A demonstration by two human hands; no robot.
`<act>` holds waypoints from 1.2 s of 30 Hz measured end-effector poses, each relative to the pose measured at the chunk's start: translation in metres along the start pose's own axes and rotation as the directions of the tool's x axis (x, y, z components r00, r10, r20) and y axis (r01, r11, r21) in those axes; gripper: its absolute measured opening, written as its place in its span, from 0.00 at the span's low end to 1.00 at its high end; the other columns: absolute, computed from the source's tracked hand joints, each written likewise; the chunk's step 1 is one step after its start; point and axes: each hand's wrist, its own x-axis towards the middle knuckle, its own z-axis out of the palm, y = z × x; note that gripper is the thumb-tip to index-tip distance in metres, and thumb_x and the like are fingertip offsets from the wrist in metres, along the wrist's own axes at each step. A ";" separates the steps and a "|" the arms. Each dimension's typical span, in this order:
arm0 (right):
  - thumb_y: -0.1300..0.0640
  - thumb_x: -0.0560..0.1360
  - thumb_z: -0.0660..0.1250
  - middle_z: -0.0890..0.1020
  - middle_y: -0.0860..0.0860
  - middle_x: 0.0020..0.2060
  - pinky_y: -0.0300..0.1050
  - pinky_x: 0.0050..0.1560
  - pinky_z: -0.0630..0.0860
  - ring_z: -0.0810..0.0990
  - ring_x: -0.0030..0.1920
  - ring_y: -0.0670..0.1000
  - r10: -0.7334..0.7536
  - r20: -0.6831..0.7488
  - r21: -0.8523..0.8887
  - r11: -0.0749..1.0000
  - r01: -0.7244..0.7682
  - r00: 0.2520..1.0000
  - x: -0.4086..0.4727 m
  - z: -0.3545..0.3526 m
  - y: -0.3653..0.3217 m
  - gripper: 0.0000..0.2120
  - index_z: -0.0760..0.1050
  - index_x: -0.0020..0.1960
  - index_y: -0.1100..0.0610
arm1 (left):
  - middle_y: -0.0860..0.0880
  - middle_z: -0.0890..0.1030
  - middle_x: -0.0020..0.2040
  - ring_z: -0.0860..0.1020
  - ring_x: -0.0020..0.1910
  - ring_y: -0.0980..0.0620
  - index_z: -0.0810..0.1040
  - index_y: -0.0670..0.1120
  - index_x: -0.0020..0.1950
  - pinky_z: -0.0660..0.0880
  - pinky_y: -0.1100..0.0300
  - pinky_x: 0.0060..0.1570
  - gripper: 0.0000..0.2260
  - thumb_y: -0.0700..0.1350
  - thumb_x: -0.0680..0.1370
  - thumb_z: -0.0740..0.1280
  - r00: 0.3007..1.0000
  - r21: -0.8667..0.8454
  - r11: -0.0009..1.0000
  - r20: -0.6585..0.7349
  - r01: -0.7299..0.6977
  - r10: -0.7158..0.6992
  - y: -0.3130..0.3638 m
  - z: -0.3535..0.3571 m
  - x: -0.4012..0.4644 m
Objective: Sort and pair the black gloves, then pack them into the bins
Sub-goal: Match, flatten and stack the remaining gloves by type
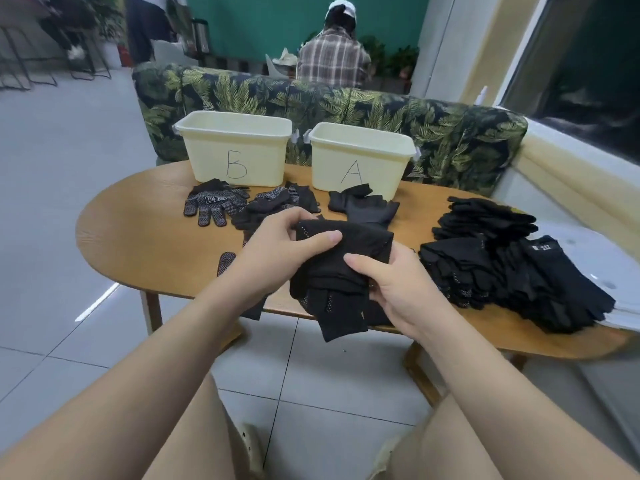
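My left hand (pixel 277 251) and right hand (pixel 398 289) grip folded gloves (pixel 343 268); loosening either could unfold the pair.

- An oval wooden table (pixel 138 237) stands on a tiled floor, under both hands.
- Bin B (pixel 235 148) sits at the far edge, beyond the left hand (pixel 273 254).
- Bin A (pixel 360 161) sits beside it, beyond the right hand (pixel 405 289).
- A dotted glove (pixel 214 202) lies flat just in front of bin B.
- A loose heap (pixel 277 202) lies just beyond the left hand.
- Plain gloves (pixel 363 206) lie in front of bin A.
- A big stack (pixel 512 268) lies right of the right hand.
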 end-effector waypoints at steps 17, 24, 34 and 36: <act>0.62 0.76 0.75 0.88 0.53 0.48 0.61 0.55 0.83 0.87 0.51 0.55 -0.172 -0.336 -0.208 0.972 0.106 0.926 -0.018 -0.129 -0.007 0.09 0.83 0.55 0.56 | 0.47 0.84 0.38 0.84 0.37 0.51 0.82 0.42 0.54 0.81 0.58 0.34 0.08 0.40 0.77 0.75 0.974 -0.079 0.990 0.204 0.117 -0.099 0.021 0.127 0.052; 0.61 0.76 0.74 0.88 0.53 0.49 0.60 0.56 0.83 0.87 0.52 0.55 -0.132 -0.400 -0.193 0.980 0.057 0.907 0.006 -0.178 -0.007 0.09 0.83 0.56 0.56 | 0.43 0.75 0.41 0.75 0.28 0.55 0.80 0.39 0.52 0.78 0.61 0.30 0.08 0.40 0.77 0.75 0.979 -0.021 0.993 0.171 0.116 -0.111 0.018 0.165 0.089; 0.60 0.74 0.73 0.87 0.57 0.46 0.63 0.54 0.82 0.86 0.50 0.59 -0.161 -0.467 -0.334 0.943 -0.005 0.869 0.033 -0.216 -0.011 0.07 0.82 0.52 0.59 | 0.44 0.81 0.38 0.79 0.25 0.51 0.77 0.37 0.54 0.77 0.61 0.27 0.10 0.38 0.77 0.74 0.972 -0.047 0.985 0.176 0.168 -0.158 0.016 0.195 0.135; 0.60 0.74 0.73 0.87 0.55 0.44 0.63 0.53 0.82 0.86 0.49 0.59 -0.177 -0.459 -0.377 0.926 -0.011 0.871 0.036 -0.220 -0.009 0.06 0.83 0.51 0.57 | 0.43 0.82 0.40 0.80 0.26 0.50 0.77 0.37 0.55 0.77 0.60 0.28 0.10 0.38 0.77 0.74 0.968 -0.044 0.982 0.181 0.182 -0.171 0.013 0.197 0.139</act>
